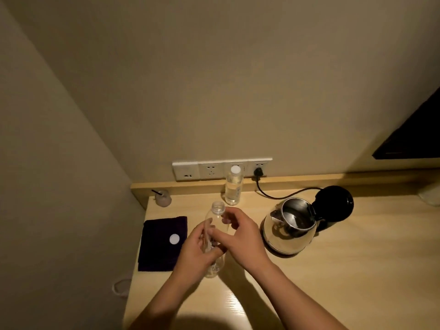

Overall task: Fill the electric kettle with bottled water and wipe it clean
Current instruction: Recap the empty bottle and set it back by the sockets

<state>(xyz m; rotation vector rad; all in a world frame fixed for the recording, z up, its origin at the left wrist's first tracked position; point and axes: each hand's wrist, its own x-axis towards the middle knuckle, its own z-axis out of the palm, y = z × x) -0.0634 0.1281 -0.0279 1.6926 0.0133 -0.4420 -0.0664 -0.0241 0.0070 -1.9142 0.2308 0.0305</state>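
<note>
Nearest me, low in the frame, both forearms reach in over the pale wooden surface [333, 270]. My left hand [197, 248] is wrapped around the middle of an uncapped clear bottle [215, 225], which leans with its open neck toward the upper middle of the frame and its base close to the surface. It looks nearly empty; I can make out only a little water at the bottom. My right hand [238, 232] lies over the bottle's right side with fingers loosely curled near the neck; I cannot tell whether it grips the bottle or only touches it.

Left of the hands, a dark folded cloth [162, 246] lies flat on the surface, and a small white cap [174, 239] sits on it.

Right of the hands stands the steel kettle [289, 231] on its base, its black lid [334, 203] tipped fully open. The inside is shiny; I cannot tell the water level in it.

Further back, centre frame, a second bottle [233, 186] stands upright, capped in white and full of water. At the back left corner sits a small cup [163, 198] with a dark straw. On the wall behind, the kettle's cord [281, 196] runs to a plug in the white socket strip [221, 169].
</note>
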